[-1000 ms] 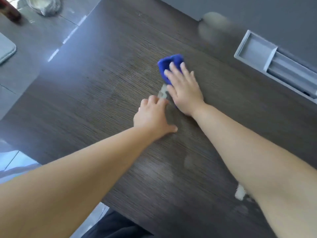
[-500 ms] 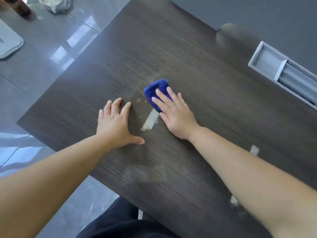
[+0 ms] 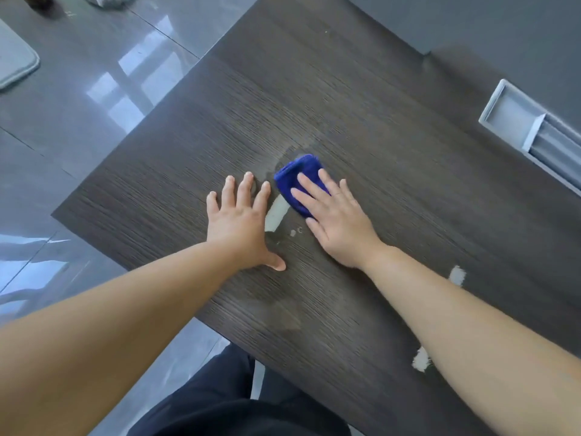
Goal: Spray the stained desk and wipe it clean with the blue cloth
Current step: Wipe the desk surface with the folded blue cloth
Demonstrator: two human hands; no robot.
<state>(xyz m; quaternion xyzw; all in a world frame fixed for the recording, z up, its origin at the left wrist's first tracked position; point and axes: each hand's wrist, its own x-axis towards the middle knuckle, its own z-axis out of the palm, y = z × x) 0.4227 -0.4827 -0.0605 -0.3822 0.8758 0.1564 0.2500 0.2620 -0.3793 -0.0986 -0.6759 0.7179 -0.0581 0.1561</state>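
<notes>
**Folded blue cloth (image 3: 298,174) under the right hand (image 3: 339,225)**

It lies on the dark wood-grain desk (image 3: 377,121), pressed by straight fingers (image 3: 311,185). The left hand (image 3: 242,225) rests spread flat, just beside a pale stain streak (image 3: 276,212). 2 more pale spots (image 3: 457,275) lie near the right forearm.

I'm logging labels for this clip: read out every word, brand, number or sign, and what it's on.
None can be read. The dark wood-grain desk, the folded blue cloth and the grey recessed tray in the desk bear no lettering; the grey mat on the floor shows none either.
</notes>
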